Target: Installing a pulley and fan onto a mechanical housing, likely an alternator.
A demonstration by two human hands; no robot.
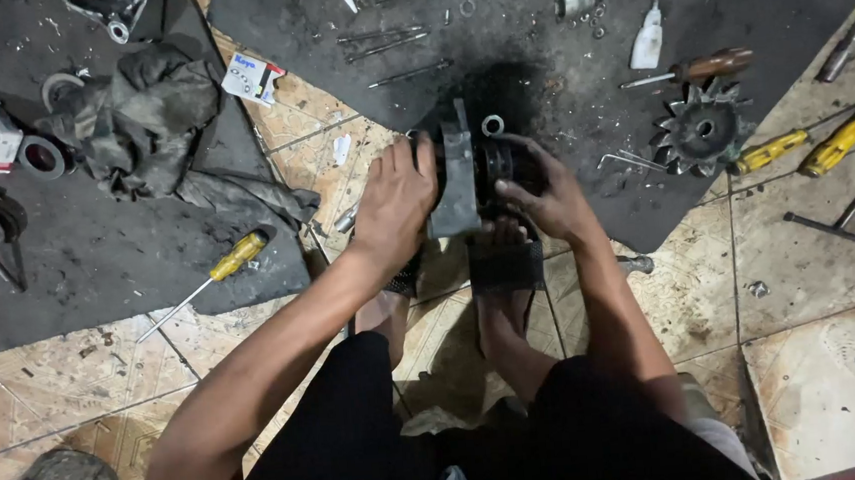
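Observation:
A grey and black metal motor-like housing [461, 172] stands on the floor at the edge of a black rubber mat [535, 52], just beyond my two sandalled feet. My left hand [397, 200] is wrapped around its left side. My right hand [545, 197] grips its dark right end, fingers curled on top. A small metal ring [493, 124] sits just above the housing. Part of the housing is hidden by my hands.
A metal fan wheel [703, 131] lies right of the housing, with yellow-handled screwdrivers [802, 144] and a brown-handled one [696, 68] nearby. Another yellow screwdriver [219, 270] lies left. A dirty rag [138, 115], bearings, bolts, a small box [254, 77] and a white bottle [647, 42] are scattered around.

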